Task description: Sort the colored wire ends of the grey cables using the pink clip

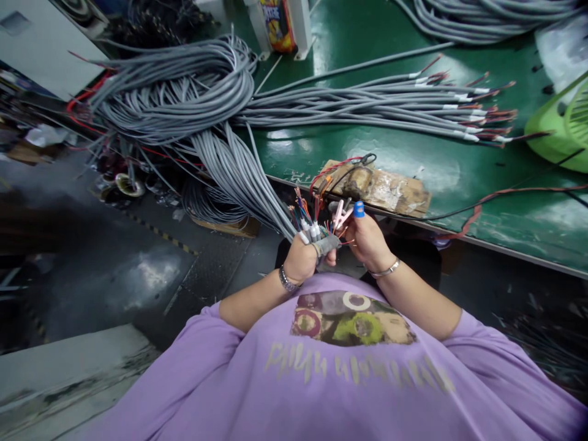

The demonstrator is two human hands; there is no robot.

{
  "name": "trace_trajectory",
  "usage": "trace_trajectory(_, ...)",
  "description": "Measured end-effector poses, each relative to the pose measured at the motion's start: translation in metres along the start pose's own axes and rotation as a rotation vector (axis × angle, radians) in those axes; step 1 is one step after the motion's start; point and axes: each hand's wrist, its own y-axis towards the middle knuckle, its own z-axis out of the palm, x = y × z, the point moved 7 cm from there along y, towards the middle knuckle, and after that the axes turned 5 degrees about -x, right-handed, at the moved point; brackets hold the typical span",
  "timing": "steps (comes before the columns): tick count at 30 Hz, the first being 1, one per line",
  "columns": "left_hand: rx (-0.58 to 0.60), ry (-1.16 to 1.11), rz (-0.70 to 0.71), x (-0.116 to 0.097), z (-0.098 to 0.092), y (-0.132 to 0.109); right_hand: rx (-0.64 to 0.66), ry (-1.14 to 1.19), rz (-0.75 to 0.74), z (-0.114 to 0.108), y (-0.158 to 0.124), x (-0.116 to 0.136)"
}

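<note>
My left hand (301, 260) is wrapped round the ends of a bundle of grey cables (271, 199). White-banded tips and thin coloured wires (298, 207) fan out above its fist, and grey tape (327, 245) covers its thumb. Close beside it, my right hand (370, 239) is closed on a small pale pink tool with two arms (340, 215), held against the wires. Its exact kind is not clear. A blue cover (359, 209) sits on the right thumb. Fingers of the right hand are partly hidden behind the tool and wires.
A large coil of grey cable (174, 92) lies on the green table (390, 37), with stripped cables (367, 104) stretching right. A wooden board (399, 193) with leads rests at the front edge. A light green fan (560, 122) stands right; a box with cable (220, 223) sits below.
</note>
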Motion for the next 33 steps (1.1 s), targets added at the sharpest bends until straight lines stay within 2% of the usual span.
trace_trajectory(7,0.000,-0.008,0.009,0.001,0.000,0.001,0.008,0.100,0.020,0.013,-0.003,0.008)
trace_trajectory(18,-0.008,0.021,-0.023,0.005,-0.002,-0.001,-0.026,0.117,-0.021,0.007,0.001,0.004)
trace_trajectory(22,0.002,-0.016,0.005,0.001,-0.005,-0.007,0.008,0.122,-0.011,0.003,-0.001,0.002)
trace_trajectory(28,-0.098,-0.057,0.025,0.000,-0.010,-0.011,0.071,0.097,0.006,0.004,-0.006,0.008)
trace_trajectory(33,-0.114,-0.089,0.071,-0.001,-0.007,-0.006,0.081,0.077,-0.048,0.005,-0.008,0.013)
